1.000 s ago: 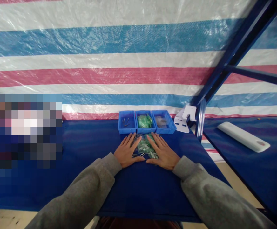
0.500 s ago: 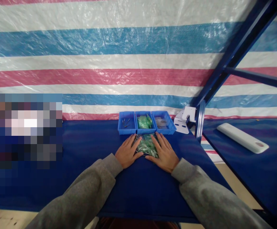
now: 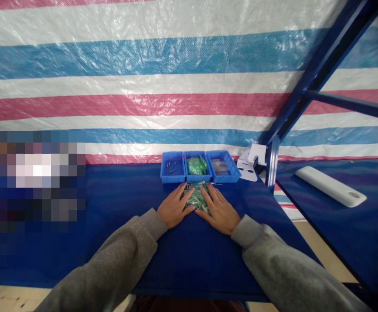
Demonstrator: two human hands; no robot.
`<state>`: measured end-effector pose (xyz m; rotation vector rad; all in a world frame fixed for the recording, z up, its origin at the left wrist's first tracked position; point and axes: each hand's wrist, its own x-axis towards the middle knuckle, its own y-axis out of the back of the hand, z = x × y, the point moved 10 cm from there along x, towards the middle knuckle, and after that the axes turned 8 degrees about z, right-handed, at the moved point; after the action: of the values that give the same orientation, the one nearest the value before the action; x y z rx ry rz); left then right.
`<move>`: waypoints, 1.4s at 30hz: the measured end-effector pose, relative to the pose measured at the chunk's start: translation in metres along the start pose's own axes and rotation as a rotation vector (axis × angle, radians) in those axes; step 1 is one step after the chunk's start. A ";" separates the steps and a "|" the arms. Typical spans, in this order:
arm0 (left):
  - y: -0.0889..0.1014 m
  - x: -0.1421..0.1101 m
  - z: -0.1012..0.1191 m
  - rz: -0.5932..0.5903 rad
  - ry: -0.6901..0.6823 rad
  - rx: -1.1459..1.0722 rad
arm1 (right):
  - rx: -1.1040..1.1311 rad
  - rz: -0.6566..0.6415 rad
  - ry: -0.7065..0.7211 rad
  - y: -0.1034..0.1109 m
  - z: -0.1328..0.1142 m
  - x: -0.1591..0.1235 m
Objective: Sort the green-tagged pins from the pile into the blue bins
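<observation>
A clear plastic bag with green and whitish contents (image 3: pixel 198 198) lies on the blue table before the bins; I cannot make out exactly what is inside. My left hand (image 3: pixel 174 207) rests flat on the bag's left part, fingers spread. Over its right part lies my right hand (image 3: pixel 222 210), also open with fingers stretched forward. The two thumbs nearly meet at the near edge. A thin metal piece (image 3: pixel 216 184) shows just beyond my right fingertips.
Three blue bins stand in a row: the left bin (image 3: pixel 173 179) with several small tools, the middle bin (image 3: pixel 198 178) with a green bag, the right bin (image 3: pixel 225 178) with clear bags. White bent pieces (image 3: pixel 248 169), a blue frame post (image 3: pixel 272 162) and a white bar (image 3: pixel 330 186) are to the right.
My right hand has slid a little to the left, closer to my left hand, so less of the bag shows between them. The thin metal piece now shows beyond my right fingertips.
</observation>
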<state>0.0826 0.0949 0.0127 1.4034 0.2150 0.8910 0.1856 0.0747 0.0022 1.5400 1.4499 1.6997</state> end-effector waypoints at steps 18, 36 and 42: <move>-0.005 0.003 -0.002 -0.007 0.013 -0.063 | 0.042 -0.033 0.042 -0.005 -0.003 0.003; 0.014 -0.005 -0.006 0.025 0.011 -0.094 | 0.054 -0.032 0.030 0.012 0.006 -0.005; 0.014 -0.019 -0.011 -0.056 -0.040 0.018 | 0.077 -0.093 0.153 0.013 0.008 -0.011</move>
<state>0.0571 0.0892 0.0163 1.4240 0.2318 0.8160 0.2003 0.0637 0.0069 1.3831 1.6548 1.7577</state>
